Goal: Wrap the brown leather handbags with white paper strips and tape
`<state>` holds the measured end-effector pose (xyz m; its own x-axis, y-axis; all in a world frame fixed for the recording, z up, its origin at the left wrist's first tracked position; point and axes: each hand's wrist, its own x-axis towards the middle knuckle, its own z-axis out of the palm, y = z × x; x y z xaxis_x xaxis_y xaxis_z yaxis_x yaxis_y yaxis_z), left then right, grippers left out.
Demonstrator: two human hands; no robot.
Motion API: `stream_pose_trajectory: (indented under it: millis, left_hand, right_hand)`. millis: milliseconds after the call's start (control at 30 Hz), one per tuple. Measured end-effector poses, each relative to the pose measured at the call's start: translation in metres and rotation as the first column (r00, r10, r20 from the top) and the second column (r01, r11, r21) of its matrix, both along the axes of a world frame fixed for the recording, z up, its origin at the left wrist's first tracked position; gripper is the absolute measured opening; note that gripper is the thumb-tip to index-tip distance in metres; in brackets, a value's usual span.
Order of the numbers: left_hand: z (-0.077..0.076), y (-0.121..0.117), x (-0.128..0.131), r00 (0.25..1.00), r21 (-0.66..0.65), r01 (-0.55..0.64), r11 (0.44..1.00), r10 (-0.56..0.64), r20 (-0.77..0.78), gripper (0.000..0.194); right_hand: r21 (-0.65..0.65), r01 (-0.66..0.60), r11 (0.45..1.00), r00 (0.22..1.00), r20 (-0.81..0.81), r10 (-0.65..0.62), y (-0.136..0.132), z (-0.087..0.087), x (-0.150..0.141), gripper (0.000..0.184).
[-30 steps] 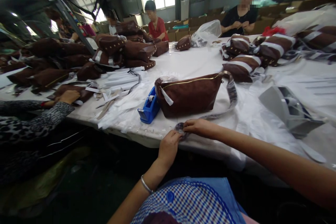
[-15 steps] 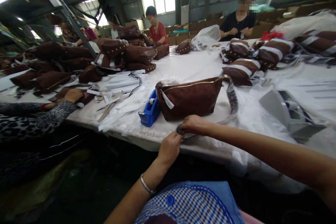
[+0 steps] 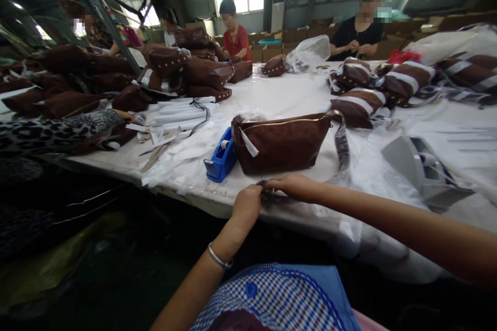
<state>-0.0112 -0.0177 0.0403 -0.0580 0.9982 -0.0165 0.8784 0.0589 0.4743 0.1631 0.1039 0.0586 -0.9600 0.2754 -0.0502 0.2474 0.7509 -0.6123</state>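
A brown handbag (image 3: 279, 147) with a gold zipper and a white tag stands upright on the table. From its right end, a strap (image 3: 342, 149) that looks wrapped in clear plastic curves down towards the table and passes behind my right forearm. At the table's front edge, my left hand (image 3: 247, 206) and my right hand (image 3: 292, 186) meet, both closed on the dark end of what looks like this strap. My fingertips hide most of that end. A blue tape dispenser (image 3: 220, 158) touches the bag's left side.
Brown bags (image 3: 207, 72) are piled at the left back; more bags with white wrapping (image 3: 359, 103) lie at the right. A grey tape dispenser (image 3: 427, 165) sits on plastic sheets at right. At left, a co-worker's patterned sleeve (image 3: 58, 132) reaches over the table.
My left hand has shifted slightly up and left, and its fingers have turned in. My right hand stays closed at nearly the same spot. The co-worker's arm at left has reached further forward.
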Motion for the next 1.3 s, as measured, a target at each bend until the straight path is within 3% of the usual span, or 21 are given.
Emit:
stream_pose_trajectory:
  millis: [67, 133, 233, 333, 400, 533, 700, 800, 867, 900, 967, 1033, 1133, 1233, 1300]
  left_hand:
    - [-0.002, 0.001, -0.002, 0.999, -0.004, 0.033, 0.999, -0.033, -0.012, 0.018]
    - [-0.003, 0.002, -0.005, 0.998, 0.001, 0.059, 0.998, -0.059, -0.021, 0.015]
    - [-0.005, 0.002, -0.007, 0.997, 0.027, 0.068, 0.997, -0.067, -0.026, 0.016]
    - [-0.010, -0.002, -0.006, 0.999, 0.077, 0.047, 0.996, -0.047, -0.013, 0.033]
    - [-0.016, -0.005, -0.002, 0.999, 0.114, 0.038, 0.993, -0.038, 0.000, 0.041]
    - [-0.024, -0.007, 0.005, 0.999, 0.174, 0.036, 0.984, -0.041, 0.021, 0.037]
    - [-0.027, -0.004, 0.002, 0.990, 0.224, 0.120, 0.967, -0.133, 0.045, 0.036]
    - [-0.028, -0.002, -0.005, 0.978, 0.234, 0.188, 0.954, -0.205, 0.047, 0.029]
    - [-0.030, 0.000, -0.009, 0.970, 0.239, 0.222, 0.945, -0.239, 0.045, 0.026]
    - [-0.030, 0.001, -0.011, 0.966, 0.242, 0.236, 0.941, -0.253, 0.044, 0.026]
    - [-0.031, 0.005, -0.015, 0.959, 0.250, 0.263, 0.932, -0.282, 0.042, 0.027]
    - [-0.031, 0.007, -0.018, 0.950, 0.255, 0.289, 0.923, -0.309, 0.040, 0.028]
    - [-0.030, 0.005, -0.019, 0.937, 0.262, 0.326, 0.908, -0.348, 0.039, 0.038]
    - [-0.026, -0.005, -0.015, 0.927, 0.248, 0.361, 0.899, -0.374, 0.006, 0.056]
    - [-0.022, -0.011, -0.009, 0.929, 0.216, 0.367, 0.905, -0.368, -0.040, 0.058]
  right_hand:
    - [0.180, -0.153, 0.972, 0.988, 0.051, 0.146, 0.011, 0.001, -0.001, 0.036]
    - [0.313, -0.285, 0.906, 0.959, 0.092, 0.269, 0.020, 0.002, -0.007, 0.029]
    - [0.412, -0.338, 0.846, 0.941, 0.128, 0.313, 0.026, 0.001, -0.019, 0.021]
    - [0.438, -0.249, 0.864, 0.968, 0.127, 0.215, 0.017, -0.001, -0.022, 0.018]
    - [0.424, -0.117, 0.898, 0.988, 0.141, 0.062, 0.005, -0.002, -0.021, 0.019]
    - [0.395, 0.155, 0.905, 0.948, 0.197, -0.249, -0.019, -0.001, -0.018, 0.020]
    - [0.374, 0.214, 0.903, 0.921, 0.230, -0.314, -0.030, 0.004, -0.021, 0.023]
    - [0.322, 0.140, 0.936, 0.936, 0.266, -0.232, -0.020, 0.005, -0.018, 0.019]
    - [0.311, -0.014, 0.950, 0.972, 0.227, -0.060, -0.007, 0.004, -0.013, 0.025]
    - [0.338, -0.117, 0.934, 0.980, 0.189, 0.054, 0.000, 0.003, -0.010, 0.029]
    - [0.437, -0.296, 0.850, 0.955, 0.145, 0.258, 0.012, 0.002, -0.005, 0.034]
    - [0.503, -0.350, 0.790, 0.937, 0.185, 0.297, 0.018, 0.001, -0.003, 0.028]
    - [0.507, -0.285, 0.814, 0.953, 0.244, 0.182, 0.009, 0.001, -0.004, 0.022]
    - [0.464, -0.086, 0.882, 0.967, 0.252, -0.039, -0.013, 0.001, -0.007, 0.020]
    - [0.440, 0.049, 0.897, 0.947, 0.266, -0.182, -0.027, 0.001, -0.009, 0.020]
